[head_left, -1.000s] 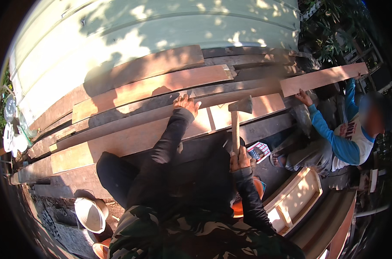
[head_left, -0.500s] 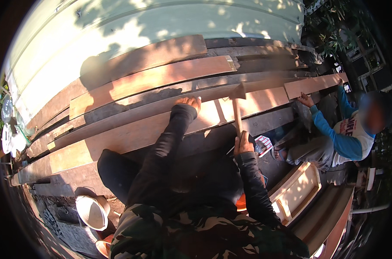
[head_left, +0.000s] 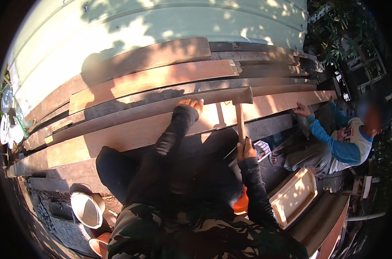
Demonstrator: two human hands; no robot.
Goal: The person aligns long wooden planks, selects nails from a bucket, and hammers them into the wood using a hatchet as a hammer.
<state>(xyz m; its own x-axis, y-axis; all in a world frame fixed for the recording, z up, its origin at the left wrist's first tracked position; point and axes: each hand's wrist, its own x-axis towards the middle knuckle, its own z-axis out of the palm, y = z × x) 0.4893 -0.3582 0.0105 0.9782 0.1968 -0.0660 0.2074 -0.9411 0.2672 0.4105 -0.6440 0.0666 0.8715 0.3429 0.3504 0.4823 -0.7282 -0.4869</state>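
My left hand (head_left: pixel 190 105) is closed over the upper edge of a long narrow wooden board (head_left: pixel 135 114). In my right hand (head_left: pixel 247 151) is the wooden handle of a hammer (head_left: pixel 240 121). Its broad brown head points away from me, over the boards. A wider, reddish-brown plank (head_left: pixel 114 134) lies along the near side of the narrow board, just in front of my knees. At the right, a co-worker in blue sleeves grips the far right end of the plank line with both hands (head_left: pixel 302 110).
Several more planks (head_left: pixel 152 77) lie along a pale green wall (head_left: pixel 196 21). A shallow wooden tray (head_left: pixel 293 198) stands at lower right beside long timber pieces. A white bucket (head_left: pixel 87 209) and an orange container (head_left: pixel 101 244) sit at lower left. A striped box (head_left: pixel 261 150) is near my right hand.
The hammer head has moved slightly down and right. The co-worker's board end has come lower and left, now looking in line with my plank. My left hand stays on the narrow board.
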